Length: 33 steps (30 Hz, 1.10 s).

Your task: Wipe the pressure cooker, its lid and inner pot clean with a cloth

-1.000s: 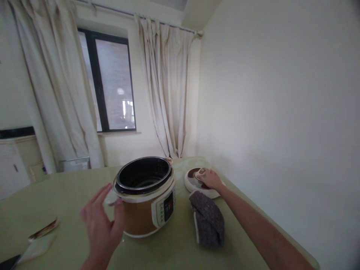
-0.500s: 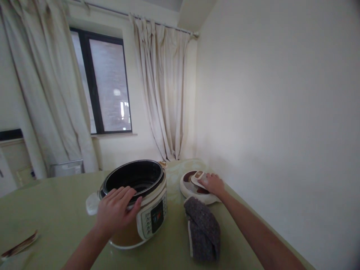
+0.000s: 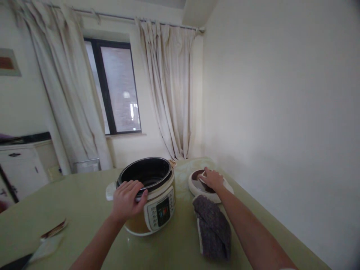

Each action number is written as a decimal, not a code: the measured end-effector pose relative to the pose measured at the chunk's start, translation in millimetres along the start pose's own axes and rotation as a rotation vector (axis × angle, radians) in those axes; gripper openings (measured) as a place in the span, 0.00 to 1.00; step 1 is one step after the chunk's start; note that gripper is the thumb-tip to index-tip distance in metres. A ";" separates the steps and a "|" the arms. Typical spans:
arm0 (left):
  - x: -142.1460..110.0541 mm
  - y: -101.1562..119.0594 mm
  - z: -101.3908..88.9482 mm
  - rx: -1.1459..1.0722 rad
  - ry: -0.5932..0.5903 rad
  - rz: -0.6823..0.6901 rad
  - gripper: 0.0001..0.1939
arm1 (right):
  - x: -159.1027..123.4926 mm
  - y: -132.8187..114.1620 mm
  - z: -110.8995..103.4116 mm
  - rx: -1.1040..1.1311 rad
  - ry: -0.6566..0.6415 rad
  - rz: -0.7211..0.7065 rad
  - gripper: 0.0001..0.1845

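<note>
A white electric pressure cooker (image 3: 150, 221) with a front control panel stands uncovered, its black inner pot (image 3: 146, 173) showing. My left hand (image 3: 128, 200) is closed over the cooker's near rim, fingers at the inside edge and thumb outside. To the right, the cooker's white and brown lid (image 3: 194, 186) lies on the table. My right hand (image 3: 213, 180) grips the handle on top of the lid, its fingers partly hidden. A folded dark grey cloth (image 3: 212, 228) rests just in front of the lid, near my right forearm.
The green table (image 3: 92, 210) meets a white wall (image 3: 281, 112) on the right. A knife-like item (image 3: 42, 247) lies at the lower left. Behind the table are curtains (image 3: 168, 86), a window (image 3: 120, 86) and a white cabinet (image 3: 24, 165).
The view has turned left, so everything sits further right. My right hand has shifted its hold on the lid's handle. My left hand stays on the cooker's rim.
</note>
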<state>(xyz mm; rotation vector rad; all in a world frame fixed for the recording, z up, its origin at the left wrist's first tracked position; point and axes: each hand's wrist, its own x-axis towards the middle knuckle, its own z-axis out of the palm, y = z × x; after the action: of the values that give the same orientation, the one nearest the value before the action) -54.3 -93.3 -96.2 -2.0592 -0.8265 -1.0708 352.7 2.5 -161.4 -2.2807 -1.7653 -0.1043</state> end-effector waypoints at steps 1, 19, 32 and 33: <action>0.3 0.8 -0.1 0.003 -0.005 -0.004 0.10 | 0.6 -1.8 0.1 0.000 0.012 0.024 0.31; -14.2 2.4 -4.8 -0.339 0.135 -0.318 0.20 | 7.0 -77.0 -144.1 0.679 0.297 -0.486 0.27; -127.0 -3.1 30.2 -0.771 0.210 -1.169 0.26 | -61.8 -241.5 -152.7 0.162 0.255 -0.736 0.30; -129.1 -1.8 30.5 -0.763 0.219 -1.184 0.27 | -62.6 -247.3 -150.5 0.155 0.247 -0.734 0.29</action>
<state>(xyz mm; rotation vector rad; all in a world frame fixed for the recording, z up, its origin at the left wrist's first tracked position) -102.3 -97.5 -219.8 -1.8296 -1.7958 -2.4924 113.7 -35.9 9.3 -1.3495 -2.2686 -0.3485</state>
